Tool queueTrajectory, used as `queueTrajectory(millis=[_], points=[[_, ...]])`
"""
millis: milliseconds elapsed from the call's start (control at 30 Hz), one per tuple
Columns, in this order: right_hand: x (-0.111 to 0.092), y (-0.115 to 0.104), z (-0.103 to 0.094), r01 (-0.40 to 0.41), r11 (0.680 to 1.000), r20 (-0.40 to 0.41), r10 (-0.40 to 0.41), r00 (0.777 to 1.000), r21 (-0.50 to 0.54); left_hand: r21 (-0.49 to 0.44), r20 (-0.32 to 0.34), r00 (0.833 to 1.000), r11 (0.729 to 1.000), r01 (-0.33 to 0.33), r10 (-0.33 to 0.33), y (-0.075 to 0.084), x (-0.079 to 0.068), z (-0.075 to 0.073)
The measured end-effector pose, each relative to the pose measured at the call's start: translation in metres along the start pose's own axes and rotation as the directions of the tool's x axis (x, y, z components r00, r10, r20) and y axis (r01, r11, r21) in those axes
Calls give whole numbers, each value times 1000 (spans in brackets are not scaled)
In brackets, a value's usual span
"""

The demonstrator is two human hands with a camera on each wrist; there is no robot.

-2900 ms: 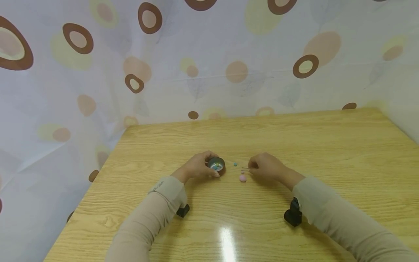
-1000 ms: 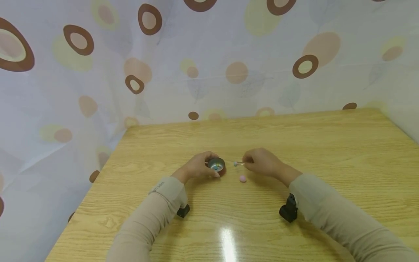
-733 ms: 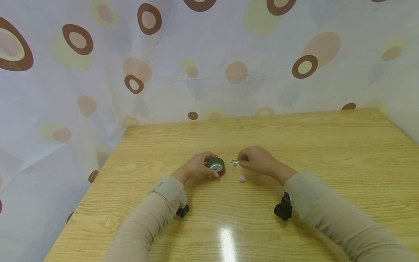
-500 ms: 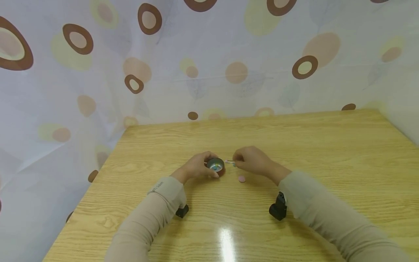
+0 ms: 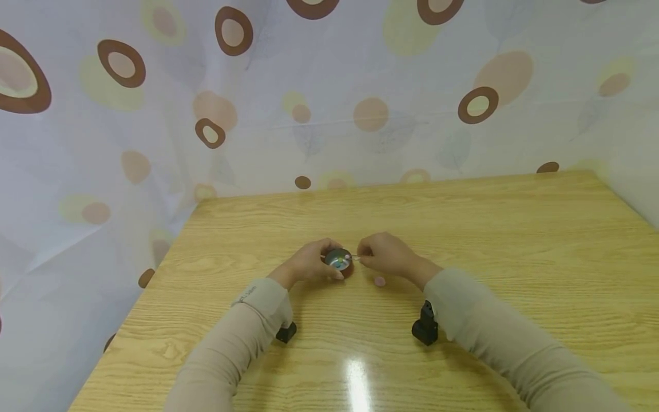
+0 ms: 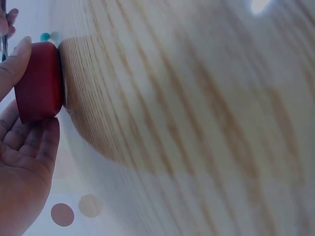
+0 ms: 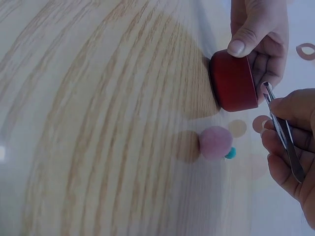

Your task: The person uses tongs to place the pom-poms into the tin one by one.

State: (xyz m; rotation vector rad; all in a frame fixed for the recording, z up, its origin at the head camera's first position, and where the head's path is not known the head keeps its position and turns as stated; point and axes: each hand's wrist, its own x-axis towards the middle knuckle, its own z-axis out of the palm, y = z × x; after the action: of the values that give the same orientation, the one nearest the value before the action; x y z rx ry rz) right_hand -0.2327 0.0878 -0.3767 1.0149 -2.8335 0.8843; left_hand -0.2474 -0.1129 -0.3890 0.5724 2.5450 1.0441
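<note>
My left hand (image 5: 309,263) holds a small round bowl (image 7: 234,81), red outside and shiny metal inside, upright on the table. Its thumb and fingers wrap opposite sides of the wall. Small teal and yellow pompoms (image 5: 340,261) lie in the bowl. Between thumb and fingers, my right hand (image 5: 387,253) pinches metal tweezers (image 7: 284,135). A tiny pale pink pompom (image 7: 265,88) sits at the tweezer tips, by the bowl's right rim. On the table right of the bowl rests a larger pink pompom (image 7: 215,142), with a small teal pompom (image 7: 231,153) behind it.
The wooden table (image 5: 257,229) runs back to a patterned sheet (image 5: 329,143) hung behind and at the sides. A black wrist camera (image 5: 425,325) sits under the right forearm, another black camera (image 5: 286,332) under the left. Light glares off the near tabletop.
The tweezers have taken the tiny pink pompom off the table. My right hand has carried it left, past the teal pompom, to the bowl's rim. My left hand and the bowl stay put.
</note>
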Motion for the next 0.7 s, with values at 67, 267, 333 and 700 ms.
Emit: queueTrajectory(millis=[67,267,333,700], points=[[1,-1,1,-9,1000,11,9,1000,6,-7,3,1000,1000,3,-3,0,0,0],[3,-1,4,-19,1000,28,19,999,16,-9,7,1000,1000,7,-6,-1,0,0],[3,-1,4,-25,1000,30,25,999,13,-4,8,1000,1000,7,-7,0,0,0],[5,1,8,-55,998,44,55,998,-7,7,12,1000,1000,6,-6,-3,0,0]])
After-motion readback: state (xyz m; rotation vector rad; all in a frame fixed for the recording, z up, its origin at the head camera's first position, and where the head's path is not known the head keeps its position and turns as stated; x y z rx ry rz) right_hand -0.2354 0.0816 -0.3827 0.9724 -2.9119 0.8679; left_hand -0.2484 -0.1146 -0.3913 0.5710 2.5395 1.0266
